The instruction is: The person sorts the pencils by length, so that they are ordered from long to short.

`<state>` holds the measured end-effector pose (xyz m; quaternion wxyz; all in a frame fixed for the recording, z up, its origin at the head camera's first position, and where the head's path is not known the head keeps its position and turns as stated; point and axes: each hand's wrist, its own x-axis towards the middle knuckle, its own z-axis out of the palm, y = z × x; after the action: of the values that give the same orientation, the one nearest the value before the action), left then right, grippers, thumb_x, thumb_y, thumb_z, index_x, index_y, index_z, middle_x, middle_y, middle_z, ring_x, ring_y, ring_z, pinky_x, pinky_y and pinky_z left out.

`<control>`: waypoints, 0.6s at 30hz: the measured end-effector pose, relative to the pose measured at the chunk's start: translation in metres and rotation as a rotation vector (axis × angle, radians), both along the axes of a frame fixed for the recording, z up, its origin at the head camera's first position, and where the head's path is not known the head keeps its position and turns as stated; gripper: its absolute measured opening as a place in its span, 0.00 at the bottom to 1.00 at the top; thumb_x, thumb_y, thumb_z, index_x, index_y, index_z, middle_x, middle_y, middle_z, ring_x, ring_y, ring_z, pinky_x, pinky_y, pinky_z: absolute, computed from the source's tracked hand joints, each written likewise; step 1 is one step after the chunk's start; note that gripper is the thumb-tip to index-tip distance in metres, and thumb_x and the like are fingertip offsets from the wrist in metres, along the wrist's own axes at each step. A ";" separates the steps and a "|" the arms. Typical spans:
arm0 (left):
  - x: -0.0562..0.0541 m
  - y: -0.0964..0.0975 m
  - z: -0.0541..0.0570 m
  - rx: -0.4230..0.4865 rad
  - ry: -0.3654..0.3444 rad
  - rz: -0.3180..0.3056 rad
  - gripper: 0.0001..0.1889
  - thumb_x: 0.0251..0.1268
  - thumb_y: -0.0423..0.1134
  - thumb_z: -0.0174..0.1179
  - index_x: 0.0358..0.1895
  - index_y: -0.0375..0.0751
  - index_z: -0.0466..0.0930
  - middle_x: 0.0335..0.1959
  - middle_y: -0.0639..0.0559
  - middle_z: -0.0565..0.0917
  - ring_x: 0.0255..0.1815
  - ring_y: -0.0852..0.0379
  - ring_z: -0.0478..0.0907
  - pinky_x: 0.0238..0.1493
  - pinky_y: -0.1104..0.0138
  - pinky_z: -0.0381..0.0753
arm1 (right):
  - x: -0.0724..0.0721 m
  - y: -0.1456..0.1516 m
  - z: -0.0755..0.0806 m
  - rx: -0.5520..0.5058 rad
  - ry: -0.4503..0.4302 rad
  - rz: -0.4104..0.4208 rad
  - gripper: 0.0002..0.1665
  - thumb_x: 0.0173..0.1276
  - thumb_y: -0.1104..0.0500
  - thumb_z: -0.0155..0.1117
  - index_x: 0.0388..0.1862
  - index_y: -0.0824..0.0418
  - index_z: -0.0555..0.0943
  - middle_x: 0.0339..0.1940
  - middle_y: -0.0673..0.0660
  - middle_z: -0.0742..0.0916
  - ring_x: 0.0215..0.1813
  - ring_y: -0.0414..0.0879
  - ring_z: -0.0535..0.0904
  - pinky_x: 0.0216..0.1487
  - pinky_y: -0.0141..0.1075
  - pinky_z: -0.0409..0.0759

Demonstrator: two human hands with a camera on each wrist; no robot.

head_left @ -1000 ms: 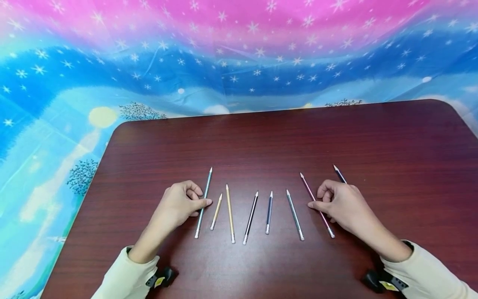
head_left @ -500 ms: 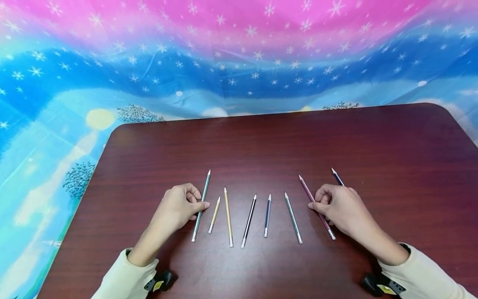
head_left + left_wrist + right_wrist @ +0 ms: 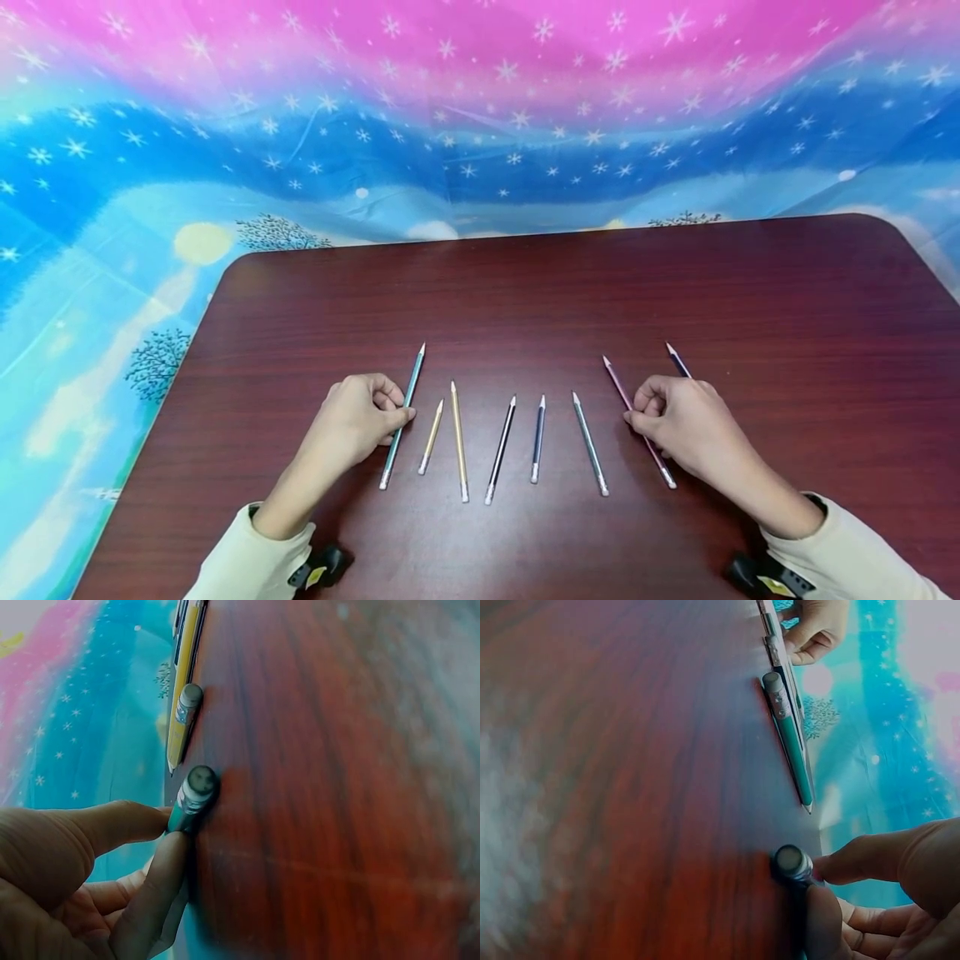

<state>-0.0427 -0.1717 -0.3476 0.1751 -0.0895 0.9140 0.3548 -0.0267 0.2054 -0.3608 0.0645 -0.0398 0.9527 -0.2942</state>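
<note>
My left hand (image 3: 356,419) pinches a green pencil (image 3: 414,377) between thumb and fingers. The pencil lies slanted on the table, tip away from me; its eraser end (image 3: 201,780) faces the left wrist camera. On the other side, my right hand (image 3: 684,415) pinches a pink pencil (image 3: 617,382) that leans the opposite way. A dark pencil (image 3: 677,360) pokes out beyond the right hand, its lower part hidden. Between the hands lie a short yellow pencil (image 3: 431,437), a long yellow pencil (image 3: 459,442), a black pencil (image 3: 501,450), a short blue pencil (image 3: 538,439) and another green pencil (image 3: 591,444).
The dark red-brown wooden table (image 3: 525,308) has rounded far corners. A pink and blue snowflake cloth (image 3: 480,125) hangs behind it and along the left side. Black wrist devices (image 3: 322,567) sit under both cream sleeves (image 3: 251,554).
The lower end of the green pencil has shifted slightly left under my left hand. My right thumb has drawn in a little on the pink pencil. The pencils between stay put.
</note>
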 end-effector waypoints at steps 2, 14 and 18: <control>0.000 -0.001 0.000 0.005 -0.004 0.003 0.06 0.65 0.34 0.71 0.34 0.39 0.82 0.24 0.53 0.84 0.21 0.60 0.83 0.24 0.69 0.80 | -0.001 0.000 0.000 -0.003 0.001 0.003 0.09 0.59 0.62 0.75 0.25 0.57 0.81 0.20 0.45 0.79 0.22 0.38 0.72 0.25 0.29 0.68; -0.002 -0.010 -0.001 0.090 -0.024 -0.011 0.03 0.66 0.32 0.67 0.36 0.37 0.83 0.27 0.51 0.86 0.23 0.59 0.87 0.26 0.69 0.84 | -0.008 -0.004 0.004 -0.061 -0.067 0.025 0.05 0.57 0.66 0.69 0.27 0.60 0.81 0.20 0.47 0.82 0.17 0.38 0.78 0.20 0.30 0.76; -0.005 -0.012 -0.001 0.109 -0.033 -0.016 0.03 0.67 0.33 0.66 0.37 0.36 0.84 0.29 0.50 0.86 0.24 0.58 0.87 0.27 0.67 0.86 | -0.012 -0.003 0.003 -0.038 -0.047 0.038 0.05 0.55 0.65 0.70 0.27 0.60 0.81 0.20 0.46 0.82 0.19 0.38 0.77 0.22 0.29 0.73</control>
<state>-0.0477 -0.1839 -0.3490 0.1975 -0.0784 0.8911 0.4010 -0.0386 0.2020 -0.3578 0.0917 -0.0519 0.9442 -0.3119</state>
